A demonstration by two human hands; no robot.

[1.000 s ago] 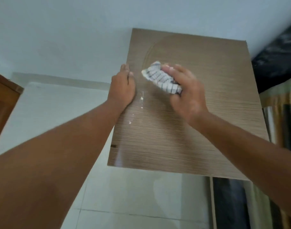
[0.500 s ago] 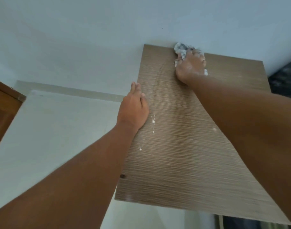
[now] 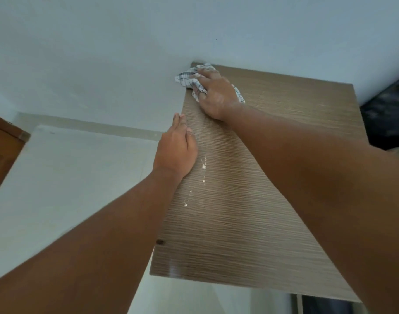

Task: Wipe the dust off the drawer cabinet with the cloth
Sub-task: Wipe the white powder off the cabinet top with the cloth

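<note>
The drawer cabinet's brown wood-grain top (image 3: pixel 228 223) stands against a pale wall. My right hand (image 3: pixel 216 94) presses a white cloth with dark checks (image 3: pixel 189 79) onto the far left corner of the top; part of the cloth hangs over the left edge. My left hand (image 3: pixel 177 150) lies flat, fingers together, on the left edge of the top, nearer to me, holding nothing. White specks of dirt (image 3: pixel 202 168) sit on the surface just right of my left hand.
A pale wall (image 3: pixel 126 53) rises behind the cabinet. White floor tiles (image 3: pixel 69 177) lie to its left. A brown wooden door (image 3: pixel 1 150) shows at the far left. Dark fabric (image 3: pixel 389 116) sits beyond the cabinet's right side.
My right hand has carried the cloth from the middle of the top up to the back edge, then left to the far left corner. My left hand has stayed on the left edge.
</note>
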